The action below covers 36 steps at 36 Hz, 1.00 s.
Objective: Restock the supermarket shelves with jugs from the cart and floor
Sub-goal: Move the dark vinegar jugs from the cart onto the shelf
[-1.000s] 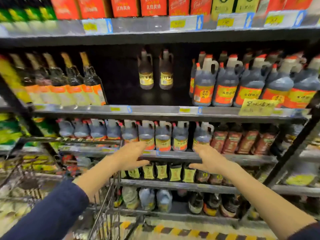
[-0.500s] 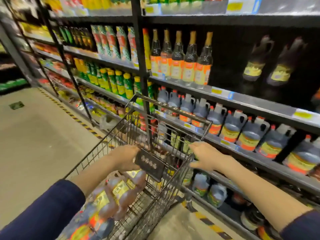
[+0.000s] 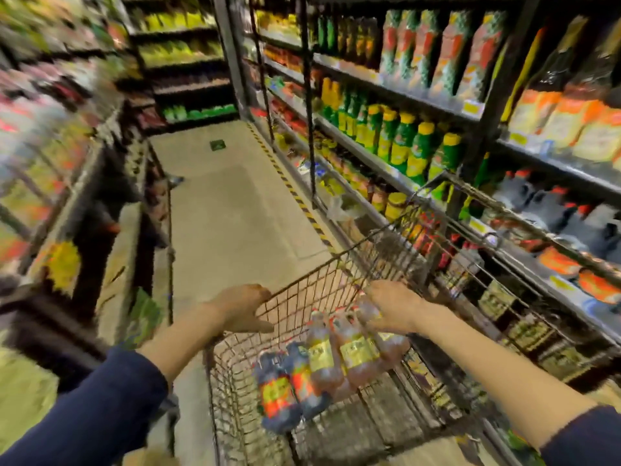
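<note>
the cart [image 3: 312,284] fills the lower middle of the frame, close beside the shelves [image 3: 420,92] on the right. the left hand [image 3: 238,309] has its fingers curled over the cart's left wire rim. the right hand [image 3: 393,307] reaches into the basket, just over the necks of the amber jugs [image 3: 339,351] (too blurred to tell whether it grips one). the dark jugs [image 3: 285,398] lie beside them at lower centre. red-capped jugs [image 3: 541,205] stand on a shelf at right.

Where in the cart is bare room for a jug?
Bare cart floor between the jugs and the right wall; a strip along the left wall. The middle is crowded, with the right hand over the jugs.
</note>
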Tool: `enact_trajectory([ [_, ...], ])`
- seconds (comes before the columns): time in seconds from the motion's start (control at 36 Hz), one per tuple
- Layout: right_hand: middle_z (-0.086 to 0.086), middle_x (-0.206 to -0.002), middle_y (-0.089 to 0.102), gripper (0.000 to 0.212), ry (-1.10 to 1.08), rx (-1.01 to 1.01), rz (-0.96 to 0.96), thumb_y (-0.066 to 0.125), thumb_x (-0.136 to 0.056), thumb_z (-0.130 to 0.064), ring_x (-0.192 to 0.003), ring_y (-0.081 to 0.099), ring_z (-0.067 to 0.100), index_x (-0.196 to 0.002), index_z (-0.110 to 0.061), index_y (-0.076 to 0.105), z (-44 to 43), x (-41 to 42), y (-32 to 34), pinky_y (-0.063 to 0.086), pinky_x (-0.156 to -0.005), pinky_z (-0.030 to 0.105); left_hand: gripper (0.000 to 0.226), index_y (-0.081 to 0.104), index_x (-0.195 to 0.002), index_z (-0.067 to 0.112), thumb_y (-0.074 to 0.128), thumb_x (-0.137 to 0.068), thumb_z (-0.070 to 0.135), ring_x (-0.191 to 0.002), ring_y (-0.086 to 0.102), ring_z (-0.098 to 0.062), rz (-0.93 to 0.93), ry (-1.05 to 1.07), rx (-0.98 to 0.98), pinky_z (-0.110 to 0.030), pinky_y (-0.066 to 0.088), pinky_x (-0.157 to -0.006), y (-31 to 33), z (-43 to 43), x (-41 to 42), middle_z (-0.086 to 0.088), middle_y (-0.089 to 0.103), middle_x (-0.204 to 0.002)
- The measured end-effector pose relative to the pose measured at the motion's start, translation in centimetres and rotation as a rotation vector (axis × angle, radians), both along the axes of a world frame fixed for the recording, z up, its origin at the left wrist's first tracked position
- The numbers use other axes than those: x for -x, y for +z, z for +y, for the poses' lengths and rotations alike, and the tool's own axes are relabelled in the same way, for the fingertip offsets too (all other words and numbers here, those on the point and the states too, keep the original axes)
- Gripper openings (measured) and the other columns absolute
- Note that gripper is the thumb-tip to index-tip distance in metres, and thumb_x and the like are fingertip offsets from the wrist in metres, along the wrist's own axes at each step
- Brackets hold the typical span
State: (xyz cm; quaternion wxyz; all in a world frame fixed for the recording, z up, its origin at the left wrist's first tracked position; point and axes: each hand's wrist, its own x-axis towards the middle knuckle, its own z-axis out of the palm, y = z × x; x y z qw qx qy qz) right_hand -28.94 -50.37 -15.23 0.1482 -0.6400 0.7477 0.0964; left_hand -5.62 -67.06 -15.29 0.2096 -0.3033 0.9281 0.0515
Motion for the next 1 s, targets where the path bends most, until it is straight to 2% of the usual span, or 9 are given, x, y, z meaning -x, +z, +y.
enact_trajectory([
  [0.11,0.013,-0.125,0.055,0.054,0.071,-0.002,-0.087,0.051,-0.088,-0.049,-0.116,0.049,0.029,-0.121,-0.006,0.051,-2.8,-1.9,-1.2,0.041,-0.095,0.036,0.078,0.034,-0.144,0.013,0.058,-0.084,0.055,-0.127,0.046,-0.022,-0.008,0.124,-0.044,-0.031,0.041,-0.102,-1.3,-0.4,-2.9,-0.006,0.045,-0.143],
  [0.19,0.009,-0.123,0.056,0.068,0.074,-0.033,-0.144,0.040,-0.076,-0.061,-0.116,0.051,0.028,-0.118,-0.009,0.054,-4.5,-2.8,-2.4,0.044,-0.094,0.042,0.078,0.032,-0.145,0.012,0.058,-0.085,0.055,-0.127,0.046,-0.022,-0.007,0.208,-0.076,-0.033,0.042,-0.103,-2.5,0.0,-4.3,-0.006,0.045,-0.143],
  [0.28,0.008,-0.124,0.054,0.041,0.129,-0.108,-0.159,0.050,-0.083,-0.044,-0.118,0.050,0.028,-0.111,-0.015,0.058,-5.8,-3.2,-3.6,0.042,-0.092,0.037,0.079,0.029,-0.146,0.011,0.056,-0.086,0.055,-0.129,0.044,-0.023,-0.027,0.285,-0.119,-0.032,0.040,-0.104,-3.9,0.4,-5.1,-0.007,0.043,-0.145],
  [0.44,0.013,-0.137,0.046,0.059,0.251,-0.228,-0.169,0.061,-0.084,-0.035,-0.122,0.046,0.030,-0.133,-0.006,0.046,-7.9,-2.7,-6.8,0.043,-0.099,0.041,0.072,0.034,-0.143,0.008,0.059,-0.087,0.046,-0.131,0.043,-0.023,-0.030,0.505,-0.247,-0.031,0.038,-0.106,-7.0,1.9,-4.8,-0.009,0.042,-0.145],
  [0.58,0.018,-0.148,0.030,0.062,0.343,-0.266,-0.158,0.060,-0.084,-0.036,-0.125,0.045,0.033,-0.136,-0.008,0.040,-9.0,-2.0,-9.6,0.045,-0.088,0.037,0.076,0.031,-0.146,0.011,0.057,-0.087,0.052,-0.135,0.039,-0.024,-0.063,0.637,-0.271,-0.036,0.033,-0.110,-10.4,3.6,-4.1,-0.009,0.038,-0.149],
  [0.64,0.025,-0.142,0.035,0.059,0.338,-0.295,-0.213,0.061,-0.082,-0.032,-0.114,0.052,0.033,-0.130,-0.004,0.042,-9.2,-1.8,-10.6,0.045,-0.076,0.033,0.076,0.032,-0.145,0.014,0.054,-0.087,0.056,-0.137,0.036,-0.026,-0.089,0.687,-0.273,-0.041,0.030,-0.110,-11.7,4.3,-3.7,-0.010,0.038,-0.149],
  [0.75,0.026,-0.140,0.033,0.068,0.325,-0.372,-0.288,0.059,-0.083,-0.034,-0.115,0.051,0.037,-0.136,-0.002,0.032,-9.2,-1.4,-12.9,0.046,-0.093,0.045,0.074,0.032,-0.143,0.007,0.054,-0.088,0.052,-0.132,0.041,-0.029,-0.044,0.778,-0.388,-0.035,0.037,-0.107,-14.0,5.8,-3.1,-0.015,0.041,-0.146],
  [0.86,0.014,-0.096,0.055,0.040,0.324,-0.391,-0.348,0.056,-0.088,-0.034,-0.097,0.061,0.032,-0.111,-0.003,0.048,-9.3,-1.6,-14.3,0.048,-0.078,0.037,0.072,0.038,-0.138,0.006,0.056,-0.087,0.052,-0.124,0.048,-0.028,-0.025,0.892,-0.469,-0.032,0.042,-0.097,-16.3,6.9,-2.6,-0.014,0.048,-0.138],
  [1.0,0.011,-0.095,0.060,0.031,0.356,-0.374,-0.393,0.060,-0.082,-0.036,-0.085,0.060,0.029,-0.096,-0.009,0.056,-9.5,-1.3,-17.1,0.052,-0.073,0.042,0.065,0.036,-0.141,0.004,0.052,-0.093,0.044,-0.130,0.043,-0.027,0.025,0.950,-0.537,-0.031,0.037,-0.102,-18.6,7.5,-1.7,-0.015,0.044,-0.144],
])
